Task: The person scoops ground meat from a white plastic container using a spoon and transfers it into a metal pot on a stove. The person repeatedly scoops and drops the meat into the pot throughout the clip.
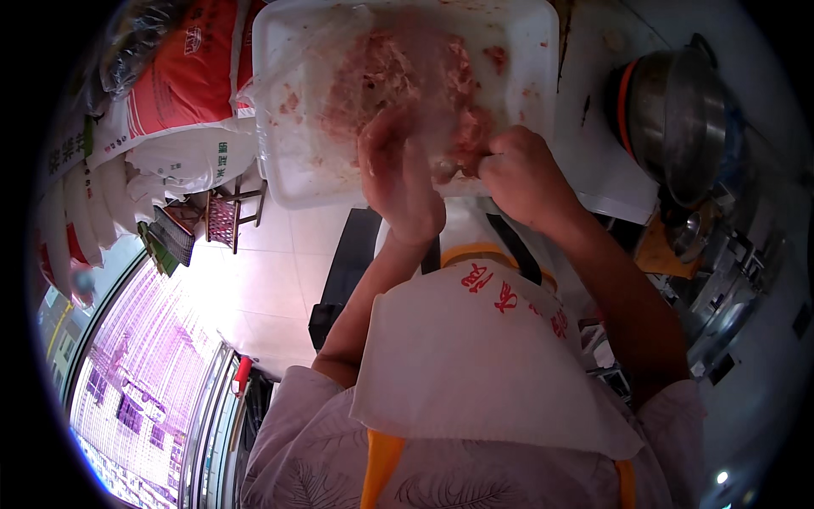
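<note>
A white plastic tray (pixel 280 178) in front of me holds shredded and chunky raw meat (pixel 381 70), with a hazy, translucent patch across its middle. My left hand (pixel 400 172) is over the tray's near side, at the lower edge of the meat; its fingertips are blurred, so I cannot tell if they grip anything. To the right, my right hand (pixel 524 172) has curled fingers closed on a strip of raw meat (pixel 474 130) near the tray's front rim. Small scraps of meat (pixel 495 58) are scattered on the tray floor.
Red and white printed sacks (pixel 184 83) are stacked left of the tray, above a small folding stool (pixel 222 219). Steel pots (pixel 674 121) stand on the right, with a small metal bowl (pixel 687 235) below them. A white apron (pixel 470 362) covers my front.
</note>
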### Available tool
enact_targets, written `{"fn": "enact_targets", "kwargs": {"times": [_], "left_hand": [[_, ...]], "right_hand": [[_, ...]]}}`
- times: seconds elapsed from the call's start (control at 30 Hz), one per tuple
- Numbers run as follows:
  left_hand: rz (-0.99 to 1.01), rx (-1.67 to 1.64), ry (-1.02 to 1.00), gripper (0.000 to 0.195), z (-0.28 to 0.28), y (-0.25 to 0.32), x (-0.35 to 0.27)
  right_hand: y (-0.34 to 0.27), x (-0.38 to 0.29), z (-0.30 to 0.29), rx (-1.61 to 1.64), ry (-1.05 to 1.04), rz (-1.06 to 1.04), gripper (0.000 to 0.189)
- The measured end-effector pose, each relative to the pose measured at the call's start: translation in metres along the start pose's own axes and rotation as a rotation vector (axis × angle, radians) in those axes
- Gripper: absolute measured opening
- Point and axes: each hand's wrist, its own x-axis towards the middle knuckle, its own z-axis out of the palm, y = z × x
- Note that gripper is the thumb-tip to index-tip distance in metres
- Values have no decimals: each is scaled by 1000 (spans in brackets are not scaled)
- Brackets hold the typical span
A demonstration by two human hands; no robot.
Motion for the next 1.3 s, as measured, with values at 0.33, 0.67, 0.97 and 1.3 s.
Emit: {"fn": "enact_targets", "kwargs": {"times": [0.33,0.67,0.97,1.3], "left_hand": [[3,-22,-11,29,-1,0,1],[-25,-66,-26,30,1,1,0],[32,-67,-20,31,3,-1,0],[4,-50,-2,31,2,2,-1]], "right_hand": [[24,-1,-30,-204,-78,174,24],[-12,13,-7,194,1,254,15],[28,12,-9,-351,-130,44,18],[38,19,-15,-571,-30,-172,22]]}}
